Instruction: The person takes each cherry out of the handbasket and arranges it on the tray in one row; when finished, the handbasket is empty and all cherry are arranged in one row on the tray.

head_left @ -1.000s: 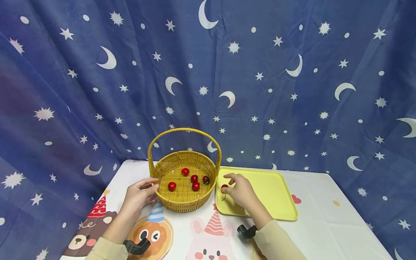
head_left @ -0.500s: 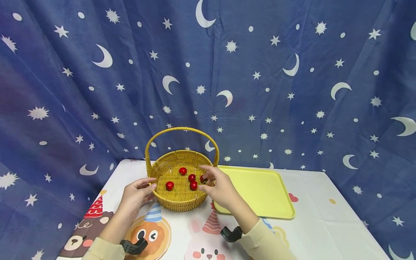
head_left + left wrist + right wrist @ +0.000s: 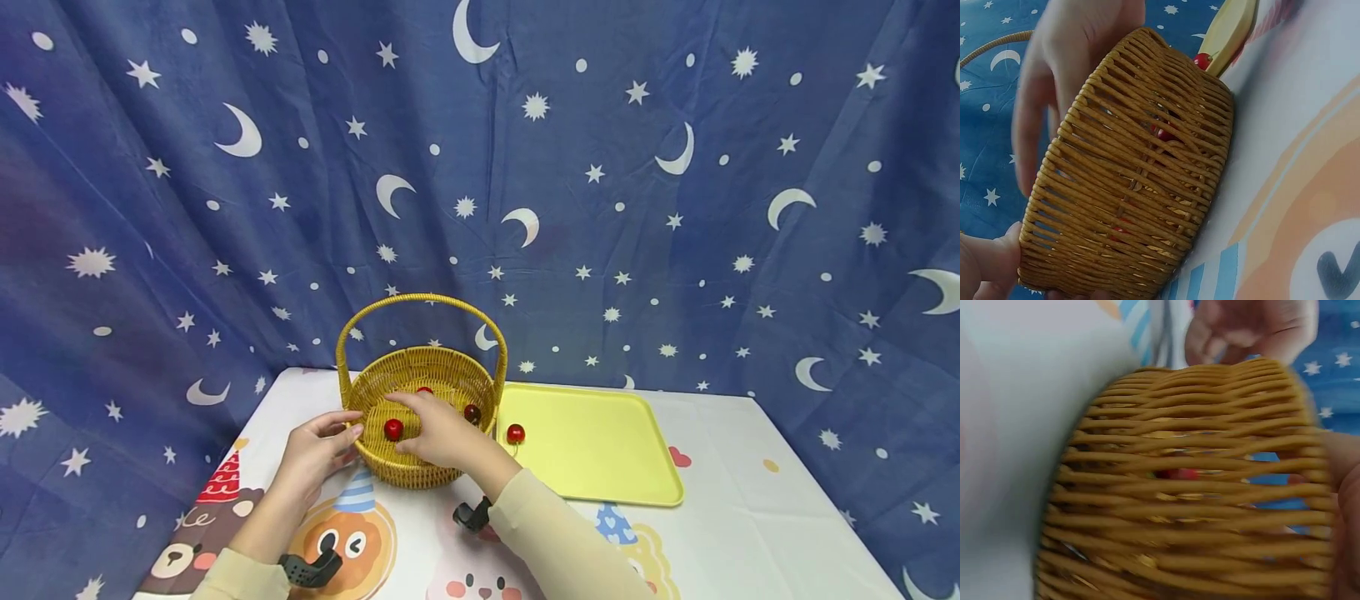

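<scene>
A yellow wicker basket (image 3: pixel 420 477) with a tall arched handle stands on the table, holding several red cherries. My left hand (image 3: pixel 318 446) grips its left rim with thumb and fingers. Over the basket reaches my right hand (image 3: pixel 442 437), thumb and fingers spread apart on either side of a red cherry (image 3: pixel 393 429) near the left side. A darker cherry (image 3: pixel 472 414) lies by the right wall, and another cherry (image 3: pixel 424 390) shows partly behind the right hand. The right hand hides part of the basket floor. In the left wrist view, cherries show through the weave (image 3: pixel 1129 156).
To the basket's right lies a yellow tray (image 3: pixel 600 450), with one stemmed cherry (image 3: pixel 515 433) near its left edge. The white tablecloth (image 3: pixel 765 500) carries cartoon animal prints. A blue star-and-moon curtain (image 3: pixel 570 208) hangs behind the table.
My right hand has moved left from the tray, across the basket's right side, to the cherry at its left. The cherry it was at on the tray now lies there alone. The left hand stays.
</scene>
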Motion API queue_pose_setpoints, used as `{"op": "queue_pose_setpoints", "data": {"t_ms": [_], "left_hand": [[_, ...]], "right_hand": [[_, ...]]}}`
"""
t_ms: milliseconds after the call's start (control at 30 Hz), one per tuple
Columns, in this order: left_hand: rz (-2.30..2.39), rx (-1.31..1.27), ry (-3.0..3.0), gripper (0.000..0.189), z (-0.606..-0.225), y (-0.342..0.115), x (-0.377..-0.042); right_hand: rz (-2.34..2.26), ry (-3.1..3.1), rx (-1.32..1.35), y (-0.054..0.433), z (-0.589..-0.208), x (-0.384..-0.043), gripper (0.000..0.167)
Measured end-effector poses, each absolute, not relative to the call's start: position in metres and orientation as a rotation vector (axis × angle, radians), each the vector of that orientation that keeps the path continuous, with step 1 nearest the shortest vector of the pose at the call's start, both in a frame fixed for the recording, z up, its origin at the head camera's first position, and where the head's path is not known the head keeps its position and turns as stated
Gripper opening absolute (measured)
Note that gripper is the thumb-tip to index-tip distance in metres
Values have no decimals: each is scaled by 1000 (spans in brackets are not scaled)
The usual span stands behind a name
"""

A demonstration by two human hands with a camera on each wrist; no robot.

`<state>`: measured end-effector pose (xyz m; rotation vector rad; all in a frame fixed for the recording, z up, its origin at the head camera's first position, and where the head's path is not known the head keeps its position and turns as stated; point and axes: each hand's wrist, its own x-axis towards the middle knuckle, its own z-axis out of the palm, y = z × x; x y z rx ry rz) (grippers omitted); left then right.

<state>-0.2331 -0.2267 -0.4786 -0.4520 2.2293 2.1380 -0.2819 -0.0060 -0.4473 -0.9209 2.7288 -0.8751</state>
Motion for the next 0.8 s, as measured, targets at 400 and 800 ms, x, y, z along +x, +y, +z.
{"op": "queue_pose_setpoints", "data": {"t_ms": [400,800], "left_hand": [[2171,-427,2198,40,-480,-226,-231],[2164,-433,2216,39,-478,-227,-232]], "right_hand": [[-445,2729,-1027,-32,-475,-304,64],[-538,2721,-1068,-33,-472,-306,31]]}}
